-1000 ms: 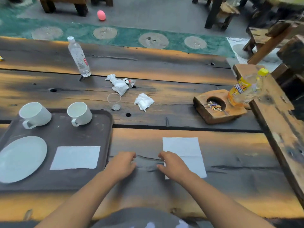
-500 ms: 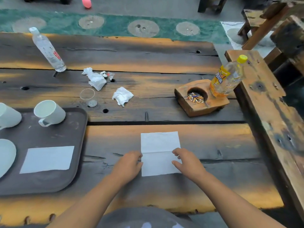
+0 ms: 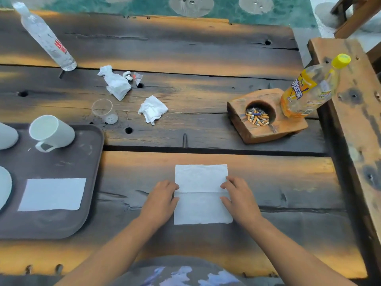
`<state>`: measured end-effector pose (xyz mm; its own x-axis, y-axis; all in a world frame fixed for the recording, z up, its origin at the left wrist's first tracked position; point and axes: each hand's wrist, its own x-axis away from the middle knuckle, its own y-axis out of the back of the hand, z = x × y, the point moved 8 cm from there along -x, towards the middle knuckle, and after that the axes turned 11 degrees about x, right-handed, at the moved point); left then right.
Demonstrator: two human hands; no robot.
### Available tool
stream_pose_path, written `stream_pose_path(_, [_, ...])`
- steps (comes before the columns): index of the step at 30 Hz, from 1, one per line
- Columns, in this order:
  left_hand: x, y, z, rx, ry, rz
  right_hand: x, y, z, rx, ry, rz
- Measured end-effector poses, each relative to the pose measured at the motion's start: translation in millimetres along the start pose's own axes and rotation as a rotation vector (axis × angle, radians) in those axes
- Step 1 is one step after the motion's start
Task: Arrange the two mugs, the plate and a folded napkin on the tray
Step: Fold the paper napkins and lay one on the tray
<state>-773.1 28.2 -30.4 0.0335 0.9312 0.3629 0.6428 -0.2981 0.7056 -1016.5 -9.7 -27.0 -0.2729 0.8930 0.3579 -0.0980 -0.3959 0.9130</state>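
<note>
Cluttering table [image 3: 185,48] beyond napkin [image 3: 202,195]: crumpled tissues [image 3: 153,109], ashtray [image 3: 266,116], bottles [image 3: 309,89].

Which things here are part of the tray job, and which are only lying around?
Job: tray, mug, second mug, plate, napkin on tray, napkin under hands.

Lying about: water bottle, yellow bottle, ashtray, plastic cup, crumpled tissues.

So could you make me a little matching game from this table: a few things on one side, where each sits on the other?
Things:
1. white mug
2. clear water bottle
3. yellow-capped bottle
4. flat napkin

Places:
A. far left of the table
B. between the left hand and right hand
C. on the dark tray
D. beside the wooden ashtray

Pairs: 1-C, 2-A, 3-D, 4-B
</note>
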Motion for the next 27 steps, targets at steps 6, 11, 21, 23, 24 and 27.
stream_pose_path(6, [-3.8, -7.1, 2.7, -0.085, 0.002, -0.023, -5.2, -8.5, -3.5, 0.021, -0.004, 0.017])
stream_pose_path(11, [-2.8, -9.0, 2.3, -0.158, -0.011, -0.058, -3.6, -8.9, -3.8, -0.011, -0.020, 0.000])
stream_pose_path(21, [-1.7, -10.5, 3.8, -0.157, -0.004, -0.123, -2.8, -5.5, -3.5, -0.084, -0.058, -0.006])
stream_pose_path(23, [-2.7, -10.6, 4.1, -0.158, -0.010, -0.138, -3.7, -4.3, -3.3, -0.076, -0.056, -0.007])
stream_pose_path(24, [-3.3, -10.7, 4.1, -0.158, -0.012, -0.143, -4.2, -4.1, -3.0, -0.071, -0.054, -0.004])
stream_pose_path(27, [-3.8, -12.0, 4.3, -0.163, -0.018, -0.156, -5.2, -3.9, -3.0, -0.063, -0.053, -0.004])
